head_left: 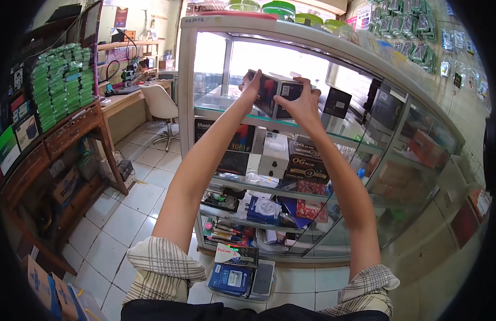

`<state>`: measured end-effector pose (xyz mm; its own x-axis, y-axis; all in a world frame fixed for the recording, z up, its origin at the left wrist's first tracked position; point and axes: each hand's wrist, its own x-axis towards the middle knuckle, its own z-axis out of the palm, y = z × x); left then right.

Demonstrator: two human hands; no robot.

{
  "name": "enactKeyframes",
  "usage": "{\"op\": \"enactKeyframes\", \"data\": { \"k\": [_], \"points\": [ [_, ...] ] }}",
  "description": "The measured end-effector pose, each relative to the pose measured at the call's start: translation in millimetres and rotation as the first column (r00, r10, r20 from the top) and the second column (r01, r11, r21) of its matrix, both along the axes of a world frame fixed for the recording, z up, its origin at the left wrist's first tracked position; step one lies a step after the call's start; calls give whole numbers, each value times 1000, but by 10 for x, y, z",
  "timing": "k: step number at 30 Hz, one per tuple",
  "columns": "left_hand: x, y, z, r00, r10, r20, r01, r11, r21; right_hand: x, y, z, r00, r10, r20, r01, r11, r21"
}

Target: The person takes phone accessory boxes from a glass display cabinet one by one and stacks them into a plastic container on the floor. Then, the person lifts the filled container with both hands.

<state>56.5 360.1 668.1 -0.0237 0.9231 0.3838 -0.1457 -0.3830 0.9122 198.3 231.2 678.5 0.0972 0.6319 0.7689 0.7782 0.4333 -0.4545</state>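
Both my arms reach into the upper part of a glass display cabinet (188, 69). My left hand (252, 88) grips the left side of a black cardboard box (269, 95) with a reddish-blue print on its front. At the right end, my right hand (302, 104) has its thumb on the near side and its fingers over the top edge. The box is at the upper glass shelf (226, 115); whether it rests fully on the glass I cannot tell. Right of my right hand, a smaller black box (338, 102) stands on the same level.
Lower shelves hold a white box (275, 152), OG Plus boxes (307, 163), a blue pack (264, 208) and pens (224, 232). A clear bin (266, 281) with boxes sits on the floor below. Leftward are a wooden counter (71, 131) with green packs (63, 83) and a white chair (159, 101).
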Motion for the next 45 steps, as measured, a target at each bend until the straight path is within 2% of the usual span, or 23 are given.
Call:
{"op": "enactKeyframes", "data": {
  "k": [2, 3, 5, 6, 7, 10, 13, 14, 19, 21, 22, 23, 25, 27, 29, 32, 37, 38, 39, 45],
  "points": [
    [-24, -295, 12, 999, 26, 33, -28, 997, 75, 45, -342, -3, 997, 73, -5, -72, 996, 48],
    [-28, -459, 29, 999, 24, 30, -27, 997, 78, 60, -524, -13, 997, 71, -8, -71, 996, 51],
    [-54, -759, 37, 999, 53, 11, -54, 972, 229, 72, -934, -35, 996, 75, -38, -73, 995, 67],
    [-25, -1048, 25, 994, 105, 28, -108, 957, 268, 100, -1078, -102, 998, 60, 23, -63, 986, 153],
    [-35, -1204, -29, 994, 106, 20, -107, 959, 262, 133, -1244, -162, 998, 61, 15, -62, 987, 146],
    [-76, -1692, -325, 996, 79, -46, -43, 853, 520, 188, -1818, -391, 984, 178, -17, -171, 965, 200],
    [-84, -2276, -741, 979, 180, -99, -96, 827, 553, 192, -2241, -807, 961, 271, -58, -258, 951, 173],
    [-83, -2523, -903, 951, 274, -144, -158, 829, 536, 173, -2395, -972, 966, 254, -49, -240, 951, 195],
    [-156, -3035, -1800, 925, 338, -175, -207, 832, 515, 29, -2892, -1969, 953, 275, -129, -253, 953, 166],
    [-207, -3018, -2236, 976, 194, -99, -119, 855, 505, -110, -3024, -2407, 963, 221, -154, -209, 974, 90],
    [-240, -2979, -2489, 974, 201, -104, -125, 862, 491, -154, -3023, -2645, 959, 222, -174, -216, 975, 51],
    [-271, -3001, -2695, 978, 178, -108, -113, 890, 441, -196, -3037, -2824, 956, 222, -191, -223, 975, 16],
    [-347, -2937, -3106, 990, 97, -99, -61, 945, 320, -327, -3100, -3061, 984, 163, -72, -167, 984, -57],
    [-431, -2832, -3489, 998, -63, 1, 62, 977, 205, -467, -3054, -3378, 966, 200, -162, -218, 970, -103],
    [-490, -2746, -3812, 981, -161, 108, 149, 983, 111, -574, -2985, -3617, 963, 201, -178, -226, 966, -130],
    [-607, -2428, -4356, 974, -220, 52, 214, 972, 97, -684, -2848, -3979, 964, 193, -183, -222, 962, -159],
    [-658, -2361, -4668, 957, -280, 76, 280, 960, 19, -788, -2736, -4346, 966, 176, -189, -220, 943, -248],
    [-656, -2368, -4705, 941, -313, 130, 315, 949, 10, -802, -2720, -4389, 960, 185, -211, -234, 942, -241],
    [-648, -2379, -4731, 921, -343, 186, 348, 937, 2, -808, -2707, -4421, 953, 194, -232, -248, 940, -233],
    [-587, -2361, -4871, 899, -356, 254, 380, 924, -49, -808, -2689, -4486, 959, 185, -216, -244, 926, -287]
  ]
}}
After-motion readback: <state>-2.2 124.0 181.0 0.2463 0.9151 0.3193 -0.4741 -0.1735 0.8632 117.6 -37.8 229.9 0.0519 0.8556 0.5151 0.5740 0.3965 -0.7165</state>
